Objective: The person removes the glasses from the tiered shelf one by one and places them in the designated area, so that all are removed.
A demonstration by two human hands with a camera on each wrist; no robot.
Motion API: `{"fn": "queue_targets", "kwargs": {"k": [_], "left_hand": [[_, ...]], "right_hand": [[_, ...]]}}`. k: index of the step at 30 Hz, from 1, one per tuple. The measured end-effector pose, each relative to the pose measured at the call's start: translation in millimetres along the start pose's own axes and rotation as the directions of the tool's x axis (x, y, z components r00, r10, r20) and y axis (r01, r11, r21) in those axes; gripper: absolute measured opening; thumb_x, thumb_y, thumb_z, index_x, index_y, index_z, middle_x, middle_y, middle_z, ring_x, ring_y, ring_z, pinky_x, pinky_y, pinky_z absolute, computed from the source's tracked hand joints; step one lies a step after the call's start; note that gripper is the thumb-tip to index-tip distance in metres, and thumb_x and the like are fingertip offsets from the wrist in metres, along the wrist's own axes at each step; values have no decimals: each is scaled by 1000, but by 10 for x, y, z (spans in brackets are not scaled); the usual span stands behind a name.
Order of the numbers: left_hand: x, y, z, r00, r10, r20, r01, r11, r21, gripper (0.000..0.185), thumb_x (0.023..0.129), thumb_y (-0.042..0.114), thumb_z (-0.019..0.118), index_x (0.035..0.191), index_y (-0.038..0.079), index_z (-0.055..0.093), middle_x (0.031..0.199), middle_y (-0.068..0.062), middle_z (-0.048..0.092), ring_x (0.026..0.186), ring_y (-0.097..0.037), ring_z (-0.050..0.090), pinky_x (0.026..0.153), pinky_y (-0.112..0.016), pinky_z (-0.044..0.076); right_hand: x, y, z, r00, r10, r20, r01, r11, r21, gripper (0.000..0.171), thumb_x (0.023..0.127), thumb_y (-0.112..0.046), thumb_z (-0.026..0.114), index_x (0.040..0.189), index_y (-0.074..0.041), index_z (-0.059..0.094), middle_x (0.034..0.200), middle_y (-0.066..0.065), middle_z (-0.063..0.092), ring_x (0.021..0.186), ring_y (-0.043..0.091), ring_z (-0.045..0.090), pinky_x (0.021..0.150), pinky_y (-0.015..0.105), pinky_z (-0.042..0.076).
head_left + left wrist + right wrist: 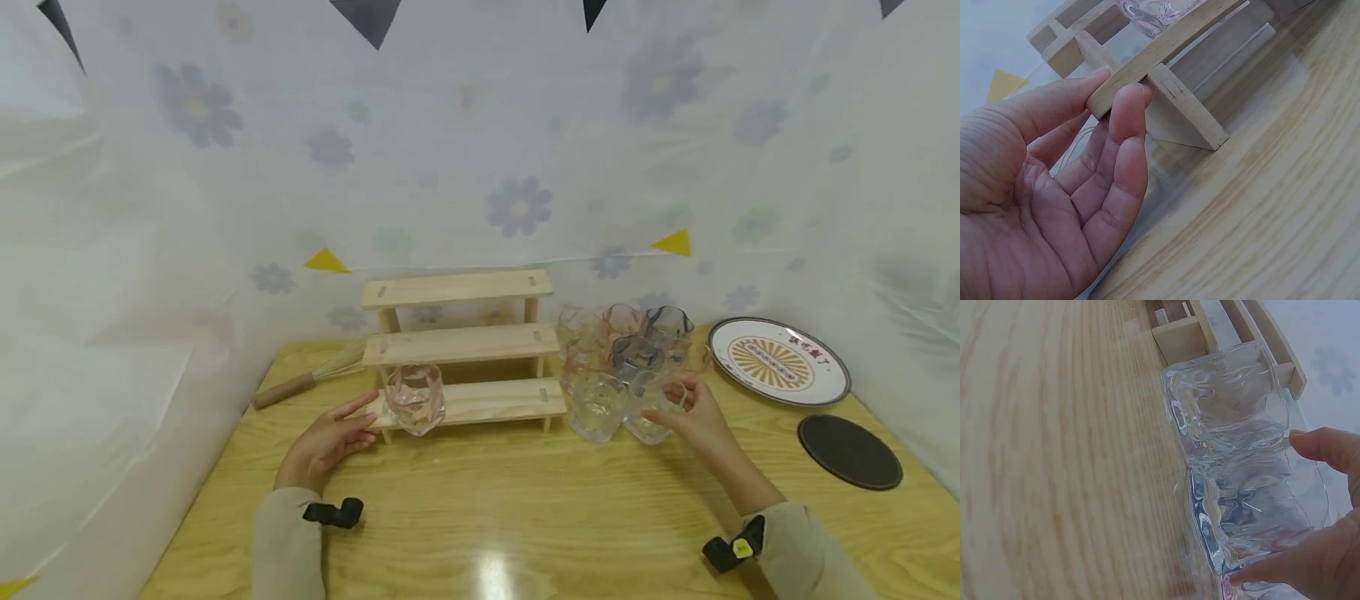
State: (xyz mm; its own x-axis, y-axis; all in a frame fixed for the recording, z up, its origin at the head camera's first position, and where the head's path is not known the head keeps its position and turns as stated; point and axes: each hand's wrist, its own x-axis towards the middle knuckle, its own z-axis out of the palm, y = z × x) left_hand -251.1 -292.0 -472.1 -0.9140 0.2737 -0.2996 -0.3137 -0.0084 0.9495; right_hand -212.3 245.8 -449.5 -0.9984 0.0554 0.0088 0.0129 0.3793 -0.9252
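A: Starting at the left, what's the left hand (327,443) doing?

B: Its fingers (1127,134) lie straight, tips against the end of the lowest step of the wooden rack (480,342). It grips nothing. A pink glass (415,398) stands on that step, just beside the fingertips.

A: And past the rack?

B: A cluster of glasses (626,354) sits on the table (480,517). The right hand (693,414) reaches the front of it, fingers curled round a clear glass (1254,519); another clear glass (1229,403) stands just beside it, possibly touching, though the wrist view is too warped to say.

A: Farther right?

B: A patterned plate (780,361), then a dark coaster (850,451) nearer the edge.
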Motion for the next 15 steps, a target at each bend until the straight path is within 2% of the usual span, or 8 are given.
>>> {"fn": "queue_targets", "kwargs": {"k": [2,4,10,15], "left_hand": [[4,-6,7,1000,0,-2,0,1000,-2,63,92,17,63,148,16,35,79,0,65,70,-10,65,74,-27,55],[0,-15,8,1000,-4,-5,4,1000,-1,62,92,17,63,148,17,35,81,0,64,70,-10,65,74,-27,55],[-4,-31,0,1000,-8,1,8,1000,-1,61,92,17,63,147,20,37,80,0,64,71,-10,65,74,-27,55],[14,-23,-2,1000,1,5,0,1000,-31,55,92,14,63,143,24,44,77,2,66,69,-10,65,72,-26,55]], "right_hand": [[1,18,-3,1000,6,4,-6,1000,7,80,87,-22,71,140,5,18,138,25,29,126,38,31,84,24,41],[8,37,1,1000,10,10,-10,1000,17,80,87,-22,70,141,5,17,138,25,29,126,38,31,86,26,40],[24,58,5,1000,8,21,-9,999,43,81,89,-17,68,143,6,12,138,26,27,128,39,28,96,44,36],[2,42,0,999,8,37,-11,997,79,90,90,-17,67,147,4,1,143,29,20,134,45,18,105,58,25]]}}
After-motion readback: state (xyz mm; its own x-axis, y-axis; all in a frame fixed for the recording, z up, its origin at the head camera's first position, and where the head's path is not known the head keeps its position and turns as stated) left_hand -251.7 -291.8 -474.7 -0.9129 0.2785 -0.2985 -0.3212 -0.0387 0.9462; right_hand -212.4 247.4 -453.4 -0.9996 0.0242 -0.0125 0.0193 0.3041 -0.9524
